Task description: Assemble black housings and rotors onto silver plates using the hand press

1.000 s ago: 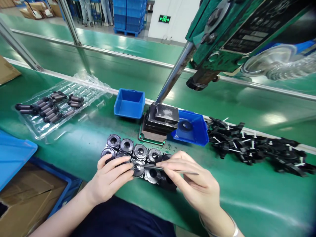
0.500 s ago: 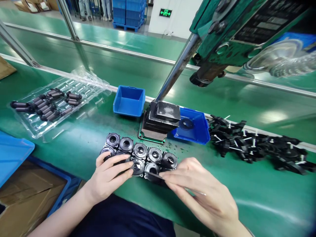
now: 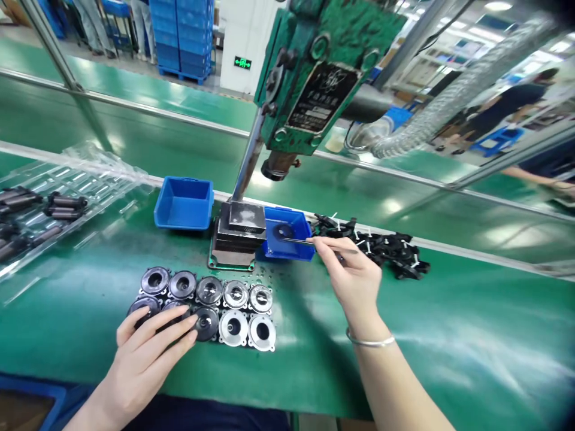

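Looked like pickup, needed precision: right hand [image 3: 353, 284] pinched thin tool [image 3: 299, 241] over right bin [image 3: 294, 251]; left hand [image 3: 141, 353] touched housings [image 3: 209, 291], grip unclear.

The press base [image 3: 238, 242] stands between two bins [image 3: 183, 222], behind paired rows of housings [image 3: 210, 292].

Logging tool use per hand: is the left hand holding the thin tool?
No, the right hand holds the thin tool; the left hand lies over the round parts.
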Motion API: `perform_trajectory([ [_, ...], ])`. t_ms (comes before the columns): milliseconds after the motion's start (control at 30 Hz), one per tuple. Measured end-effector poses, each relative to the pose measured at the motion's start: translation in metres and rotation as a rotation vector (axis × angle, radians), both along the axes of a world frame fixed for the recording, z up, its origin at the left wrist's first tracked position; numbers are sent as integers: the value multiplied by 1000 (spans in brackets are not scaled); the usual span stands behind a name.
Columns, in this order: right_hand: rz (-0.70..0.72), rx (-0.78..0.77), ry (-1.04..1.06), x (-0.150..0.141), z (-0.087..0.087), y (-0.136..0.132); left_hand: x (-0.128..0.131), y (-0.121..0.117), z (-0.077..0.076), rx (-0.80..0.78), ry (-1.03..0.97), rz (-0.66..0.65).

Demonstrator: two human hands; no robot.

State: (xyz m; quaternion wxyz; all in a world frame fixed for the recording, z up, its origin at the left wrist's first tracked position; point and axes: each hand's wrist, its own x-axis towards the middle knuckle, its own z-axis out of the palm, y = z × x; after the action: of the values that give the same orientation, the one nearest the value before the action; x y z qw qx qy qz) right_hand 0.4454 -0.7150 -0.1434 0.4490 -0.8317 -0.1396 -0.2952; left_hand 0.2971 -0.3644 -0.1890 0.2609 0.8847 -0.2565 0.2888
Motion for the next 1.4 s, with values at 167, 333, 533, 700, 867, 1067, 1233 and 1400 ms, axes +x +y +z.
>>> perform_trajectory([
  [167, -17, -159, 9, 24, -32, -17, -1, -2, -3, -10, -19, 41],
  [333, -23, -193, 26, 29, -40, -16, -4, -1, -5, 9, 6, 58],
  [533, -47, -136, 57, 31, -34, -14, -5, -1, -5, 29, -18, 34],
  [700, -35, 27, 102, 12, -16, -13, -2, -6, 3, 0, -54, 63],
  [867, 179, 336, 81, -26, 7, -4, 1, -14, 14, 61, -87, 41],
  [1067, 598, 169, 158, -71, 24, 19, 2, -35, 20, 96, -76, 8],
  [1233, 746, 64, 172, -77, 18, 34, 5, -46, 17, 134, -64, -25],
  [1400, 742, 73, 189, -75, 14, 35, 3, -44, 8, 128, -32, -60],
])
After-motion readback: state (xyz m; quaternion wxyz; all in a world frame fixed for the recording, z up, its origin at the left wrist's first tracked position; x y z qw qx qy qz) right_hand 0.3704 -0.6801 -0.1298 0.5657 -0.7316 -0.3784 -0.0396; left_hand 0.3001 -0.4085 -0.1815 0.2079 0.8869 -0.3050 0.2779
